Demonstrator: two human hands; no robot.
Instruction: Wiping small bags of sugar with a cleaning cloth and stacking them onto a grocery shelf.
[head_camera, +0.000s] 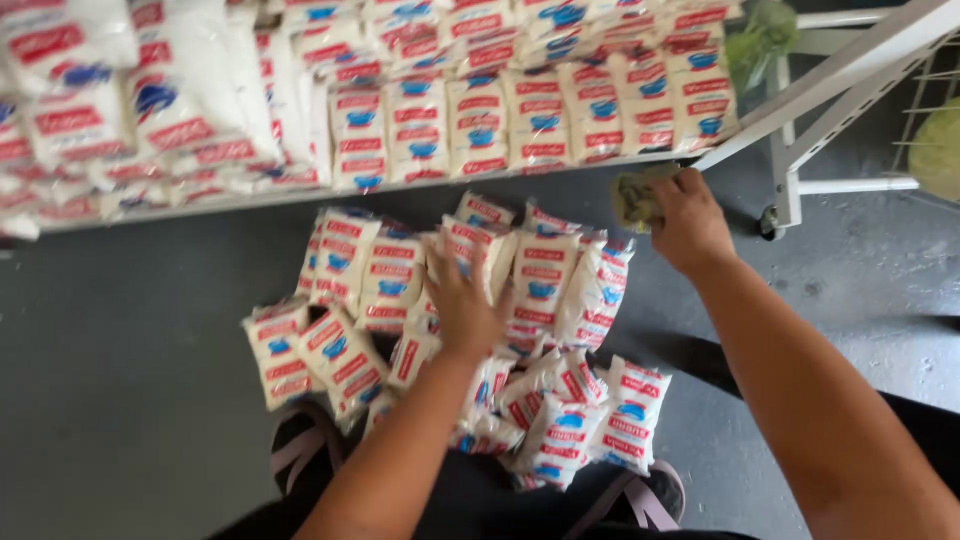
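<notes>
Nearest, two sandalled feet (305, 450) stand on the grey floor (120, 380), and just beyond them lies a loose heap of small white packets (540, 290) with red and blue print; they look soft, light and rather slippery, likely best pinched at an upper corner or gripped flat across the middle. The left hand (462, 310) rests on the middle of the heap, fingers curled around the top of one packet, while the right hand (690, 225) is closed on a crumpled greenish cloth (638, 200) near the rack's edge. Farther off, a white wheeled rack (800, 100) carries many more of the same packets, stacked in rows.
</notes>
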